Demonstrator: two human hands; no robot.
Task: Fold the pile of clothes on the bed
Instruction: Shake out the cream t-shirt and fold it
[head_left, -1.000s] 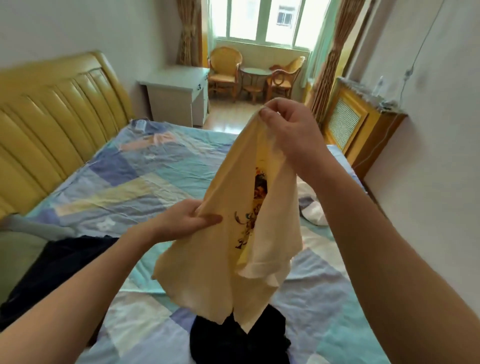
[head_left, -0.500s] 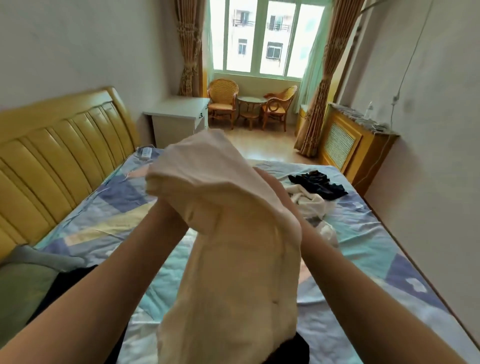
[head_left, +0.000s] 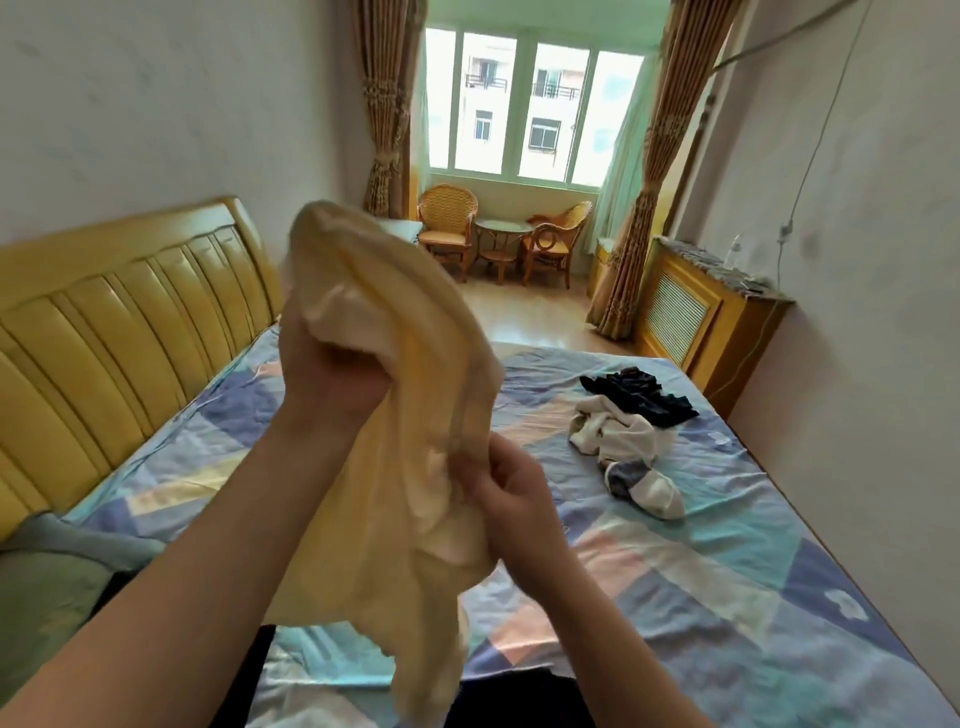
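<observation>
- head view is showing the left hand (head_left: 332, 374) raised and gripping a bunched top part of the pale yellow garment (head_left: 395, 467), fingers curled into the cloth.
- the right hand (head_left: 511, 493) is sitting lower and just to the right of the left one, pinching a fold of the same garment between thumb and fingers.
- the garment is hanging between and below both hands, crumpled, above the bed (head_left: 727, 597), not lying flat.
- beyond the right hand, well apart from it, a dark garment (head_left: 641, 395) and a white garment (head_left: 618, 434) are lying loose, touching each other, with a sock (head_left: 652, 491) just beside them.
- more dark cloth (head_left: 509, 699) is lying under the hands at the near edge.
- judging from this, the task is looking early: nothing folded is showing, and every piece seems left to do.
</observation>
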